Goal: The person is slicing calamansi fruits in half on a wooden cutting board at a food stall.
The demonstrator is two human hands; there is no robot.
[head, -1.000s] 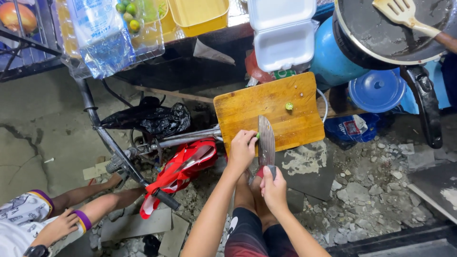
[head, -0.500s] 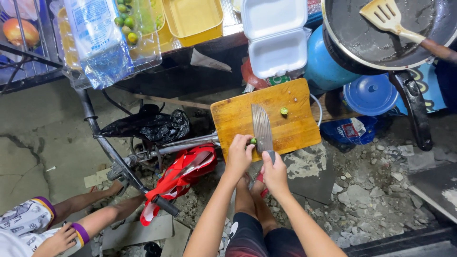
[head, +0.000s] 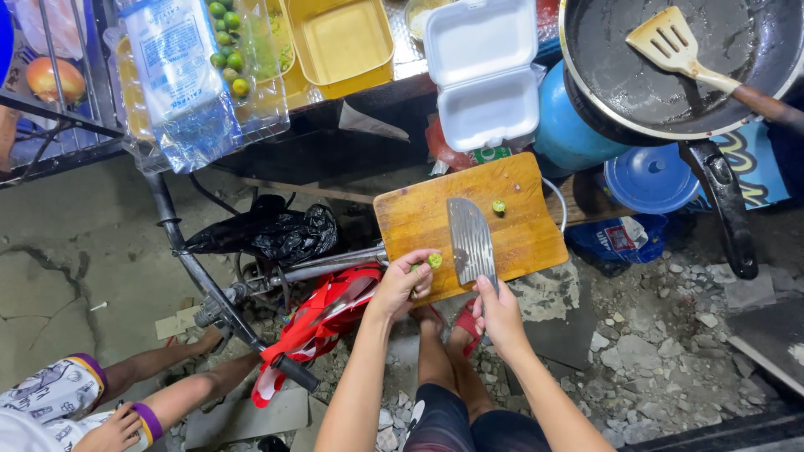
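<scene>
Cracked concrete and rubble lay beneath a wooden cutting board. Left hand pinched a small green lime half at the board's near edge. Right hand was clenched around the handle of a cleaver, blade flat on the board. Another lime piece sat near the board's far side. An open white foam box stood beyond.

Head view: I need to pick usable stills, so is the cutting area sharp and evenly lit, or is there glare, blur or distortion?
Head view: the cutting board, knife and both hands, left hand and right hand, are sharp and evenly lit; mild shine on the knife blade; ground under the counter is darker; wide-angle bending toward the edges.
</scene>
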